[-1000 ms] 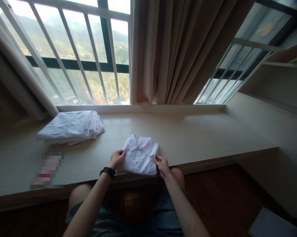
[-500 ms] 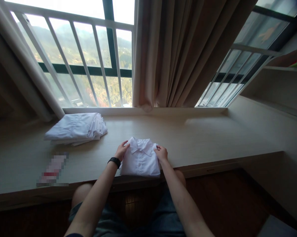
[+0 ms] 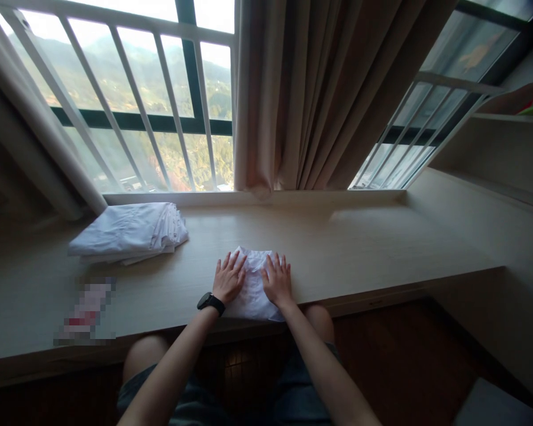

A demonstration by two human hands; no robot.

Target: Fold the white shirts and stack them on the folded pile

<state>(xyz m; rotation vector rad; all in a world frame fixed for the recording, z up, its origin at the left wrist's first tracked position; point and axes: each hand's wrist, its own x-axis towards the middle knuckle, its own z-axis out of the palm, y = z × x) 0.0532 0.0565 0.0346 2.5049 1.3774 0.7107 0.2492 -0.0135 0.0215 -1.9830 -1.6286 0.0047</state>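
Observation:
A folded white shirt (image 3: 254,299) lies at the front edge of the desk, close to my body. My left hand (image 3: 229,278) rests flat on its left side with the fingers spread, a black watch (image 3: 211,303) on that wrist. On the shirt's right side lies my right hand (image 3: 277,280), palm down and fingers apart. Both hands cover much of the shirt's front and part of its collar. Farther back on the left is a stack of folded white clothes (image 3: 131,229).
The pale wooden desk (image 3: 337,248) runs along the window. A blurred-out flat item (image 3: 86,310) lies at the left front. Brown curtains (image 3: 288,94) and white window bars (image 3: 128,77) stand behind. A shelf unit (image 3: 479,219) closes off the right side.
Both hands have let go of the shirt's shoulder edges and moved inward and onto its front, fingers now spread flat. The view has shifted slightly.

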